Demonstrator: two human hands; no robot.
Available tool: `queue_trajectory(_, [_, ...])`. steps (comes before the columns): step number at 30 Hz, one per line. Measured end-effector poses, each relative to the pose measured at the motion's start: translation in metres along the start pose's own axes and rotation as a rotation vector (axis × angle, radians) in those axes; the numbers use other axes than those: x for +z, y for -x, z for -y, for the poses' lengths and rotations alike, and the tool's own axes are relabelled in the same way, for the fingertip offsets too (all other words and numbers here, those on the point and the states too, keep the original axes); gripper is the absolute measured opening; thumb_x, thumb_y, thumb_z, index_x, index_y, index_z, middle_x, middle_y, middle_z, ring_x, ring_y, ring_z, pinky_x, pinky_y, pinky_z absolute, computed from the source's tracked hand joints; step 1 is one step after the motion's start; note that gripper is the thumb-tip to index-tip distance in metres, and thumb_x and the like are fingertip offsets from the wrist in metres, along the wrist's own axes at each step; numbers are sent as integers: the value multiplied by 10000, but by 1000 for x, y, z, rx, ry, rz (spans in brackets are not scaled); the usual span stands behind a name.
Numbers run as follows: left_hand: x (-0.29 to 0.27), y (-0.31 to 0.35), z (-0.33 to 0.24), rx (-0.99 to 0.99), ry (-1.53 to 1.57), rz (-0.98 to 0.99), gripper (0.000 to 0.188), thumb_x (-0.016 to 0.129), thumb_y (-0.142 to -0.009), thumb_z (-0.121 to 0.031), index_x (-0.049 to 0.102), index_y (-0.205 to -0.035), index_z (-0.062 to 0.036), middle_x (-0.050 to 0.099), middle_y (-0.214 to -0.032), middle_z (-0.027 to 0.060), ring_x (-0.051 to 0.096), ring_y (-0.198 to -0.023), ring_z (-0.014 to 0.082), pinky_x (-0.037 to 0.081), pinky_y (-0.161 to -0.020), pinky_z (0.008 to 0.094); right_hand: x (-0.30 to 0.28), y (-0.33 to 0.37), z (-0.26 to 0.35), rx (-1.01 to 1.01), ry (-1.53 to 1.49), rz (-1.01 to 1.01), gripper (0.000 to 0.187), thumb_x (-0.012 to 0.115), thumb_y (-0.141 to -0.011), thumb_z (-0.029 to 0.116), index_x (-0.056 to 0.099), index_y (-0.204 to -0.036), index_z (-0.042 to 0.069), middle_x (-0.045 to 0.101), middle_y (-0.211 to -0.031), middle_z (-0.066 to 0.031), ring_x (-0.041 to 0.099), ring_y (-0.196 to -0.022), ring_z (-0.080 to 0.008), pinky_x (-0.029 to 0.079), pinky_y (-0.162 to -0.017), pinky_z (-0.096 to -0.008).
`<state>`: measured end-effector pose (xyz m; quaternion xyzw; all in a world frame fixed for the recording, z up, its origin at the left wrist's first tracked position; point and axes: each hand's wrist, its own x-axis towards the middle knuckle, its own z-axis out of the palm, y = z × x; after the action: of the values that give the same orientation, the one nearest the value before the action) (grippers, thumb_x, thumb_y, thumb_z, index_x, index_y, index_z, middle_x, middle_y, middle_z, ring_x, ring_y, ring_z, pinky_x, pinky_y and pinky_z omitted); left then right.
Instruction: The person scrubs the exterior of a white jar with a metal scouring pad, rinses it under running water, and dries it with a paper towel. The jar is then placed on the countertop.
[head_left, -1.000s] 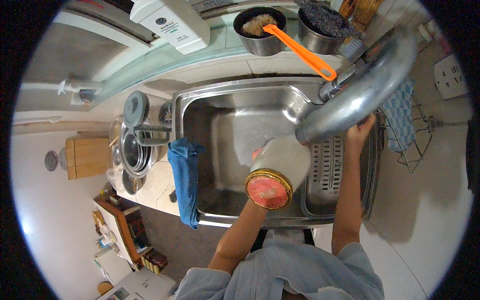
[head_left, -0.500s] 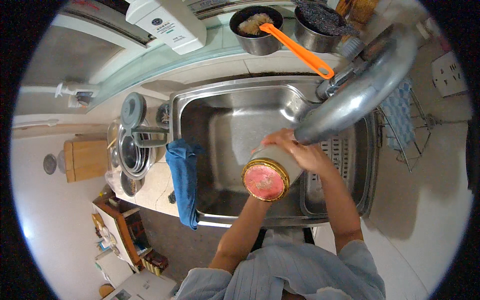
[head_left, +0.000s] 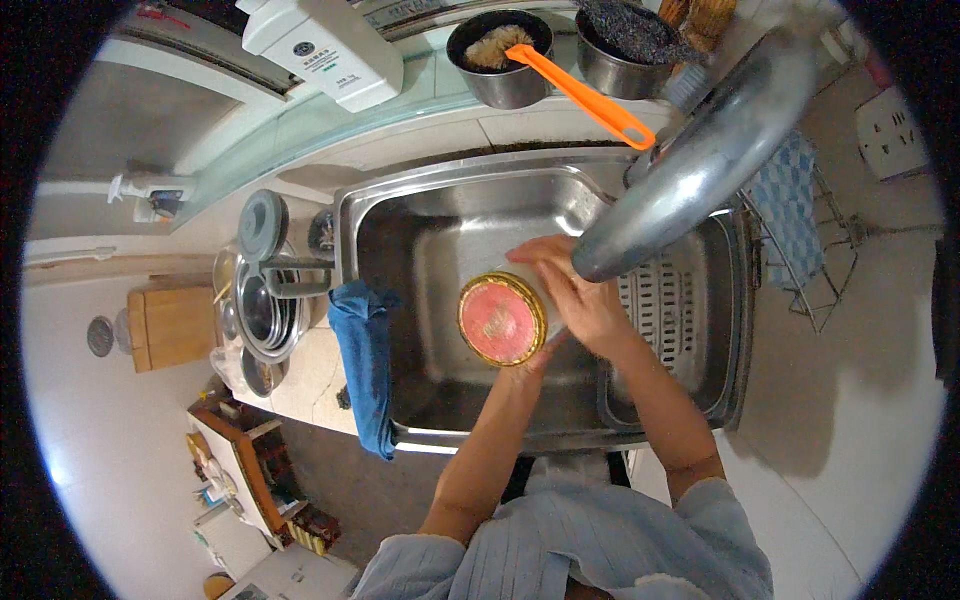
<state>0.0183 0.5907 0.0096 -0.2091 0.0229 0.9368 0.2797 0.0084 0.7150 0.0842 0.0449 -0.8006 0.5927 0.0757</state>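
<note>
Over the sink, below the spout, a jar with a pinkish-red, gold-rimmed lid [head_left: 502,319] is tilted so the lid faces up toward me. My left hand [head_left: 541,360] supports it from below, its fingers mostly hidden behind the jar. Along the jar's right side wraps my right hand [head_left: 580,300], fingers curved over its pale body and thumb side up. The curved metal faucet [head_left: 690,170] reaches down close to my right knuckles. Whether water runs from it I cannot tell.
The steel sink [head_left: 480,225] has a perforated drain tray [head_left: 657,310] on its right. A blue cloth [head_left: 362,360] drapes over its left edge, beside stacked metal bowls [head_left: 265,315]. On the ledge behind stand a white bottle [head_left: 325,55] and a metal cup [head_left: 500,75] with an orange-handled brush [head_left: 590,100].
Both hands have shifted the jar slightly left and away from me, farther over the basin. Its lid now faces up more squarely. The whole view has moved a little.
</note>
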Motion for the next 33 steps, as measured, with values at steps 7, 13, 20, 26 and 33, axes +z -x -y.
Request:
queue_trajectory(7, [-37,12,-4,-92,140,123,537,463,-855,-504,531,-1146,-58,580,-1099,116,565,-968,274,489,-828,388,-3,12,-50,357,-485,6,287,551,-877,251,589,-1107,85,545,-1153,-103,485,-1110,-221,368,-942,-342])
queue_trajectory(13, [25,17,-11,-125,-253,-246,676,456,-794,-608,544,-1157,-44,598,-1094,147,582,-947,332,493,-823,446,0,49,-10,756,-942,-155,566,602,-844,312,375,-1329,129,438,-1297,-94,395,-1215,-228,310,-1018,-382])
queue_trajectory(20, [35,3,-20,-234,-375,-234,473,448,-884,-435,568,-1100,-32,619,-1041,141,598,-944,280,485,-850,411,-9,58,-6,922,-1216,-267,596,624,-826,323,369,-1330,136,468,-1266,-85,469,-1157,-247,424,-938,-400])
queue_trajectory(26, [56,-8,-12,-78,-665,-290,379,490,-911,-298,510,-1175,-27,593,-1055,118,581,-969,238,475,-863,368,-16,68,-24,1032,-1233,-340,524,631,-808,333,459,-1245,101,540,-1160,-81,534,-1073,-247,453,-904,-395])
queue_trajectory(33, [92,22,-14,-91,-1241,-101,972,793,-667,-188,171,-1403,-57,399,-1303,149,399,-1211,276,343,-1002,369,-16,60,-6,1005,-1361,-378,551,655,-773,365,471,-1220,101,541,-1149,-89,537,-1064,-236,446,-906,-397])
